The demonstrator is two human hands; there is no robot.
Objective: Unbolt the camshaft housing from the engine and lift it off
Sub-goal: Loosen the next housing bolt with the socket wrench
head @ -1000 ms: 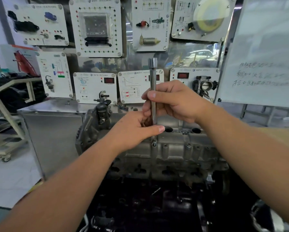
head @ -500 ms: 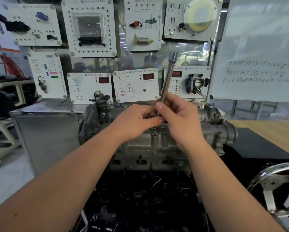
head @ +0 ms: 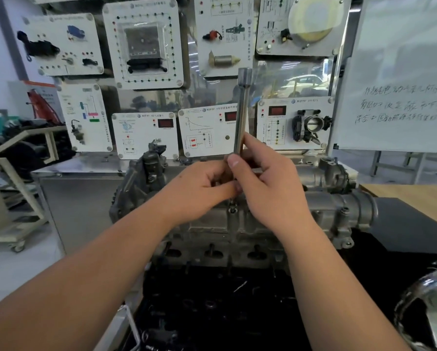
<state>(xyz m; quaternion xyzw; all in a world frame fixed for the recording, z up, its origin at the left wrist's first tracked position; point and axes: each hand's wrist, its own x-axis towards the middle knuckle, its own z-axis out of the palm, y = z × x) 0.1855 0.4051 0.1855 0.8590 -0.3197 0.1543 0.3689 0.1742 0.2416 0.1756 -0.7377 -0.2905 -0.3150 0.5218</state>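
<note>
Both hands, left hand (head: 199, 188) and right hand (head: 265, 183), are pinching the upright extension bar (head: 241, 115) standing over the camshaft housing (head: 339, 206), fingers curled round it.

The head camera is looking forward and slightly down from close range, facing the engine (head: 250, 224) and the panel wall (head: 141, 44) behind.

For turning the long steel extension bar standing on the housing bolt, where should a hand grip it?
Probably low on the slim round steel extension bar, from either side, as the left hand and right hand pinch it now: it stands near upright, and its wider top end is less steady.
</note>
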